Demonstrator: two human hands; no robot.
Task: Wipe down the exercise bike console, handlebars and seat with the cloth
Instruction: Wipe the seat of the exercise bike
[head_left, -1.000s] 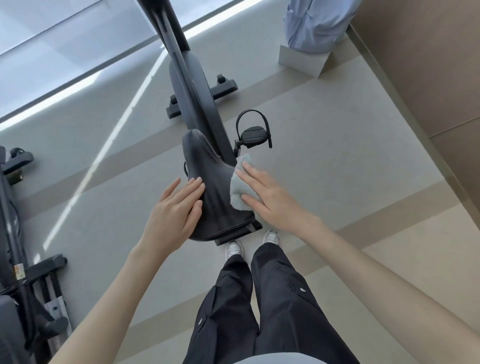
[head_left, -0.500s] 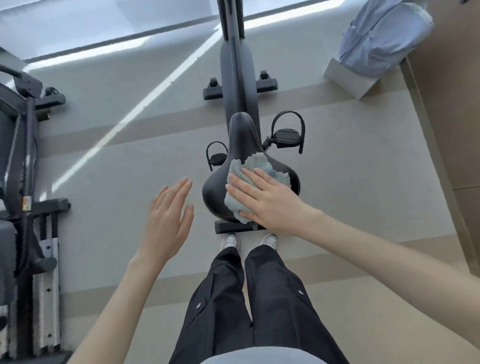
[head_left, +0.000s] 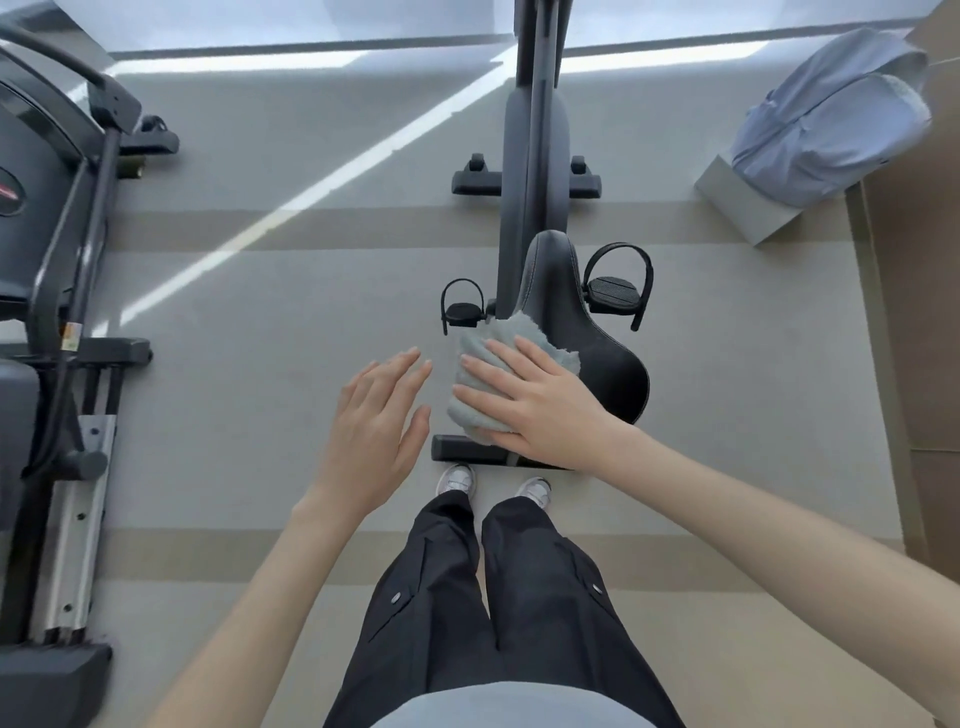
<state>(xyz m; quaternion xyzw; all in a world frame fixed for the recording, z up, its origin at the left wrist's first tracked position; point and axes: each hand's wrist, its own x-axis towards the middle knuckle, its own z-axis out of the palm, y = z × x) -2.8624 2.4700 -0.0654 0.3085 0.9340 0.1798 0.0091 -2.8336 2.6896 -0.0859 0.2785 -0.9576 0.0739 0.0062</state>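
The exercise bike (head_left: 535, 156) stands on the floor ahead of the person, with another machine (head_left: 52, 260) well apart at the left. A pale blue backpack (head_left: 826, 124) rests on a grey block (head_left: 737, 202) at the right; what it holds cannot be seen. On the bike's black seat (head_left: 597, 332), the right hand (head_left: 540, 410) presses the grey cloth (head_left: 478, 395) flat over the seat's left edge with straight fingers. The left hand (head_left: 374, 431) hovers just beside it, fingers relaxed, holding nothing.
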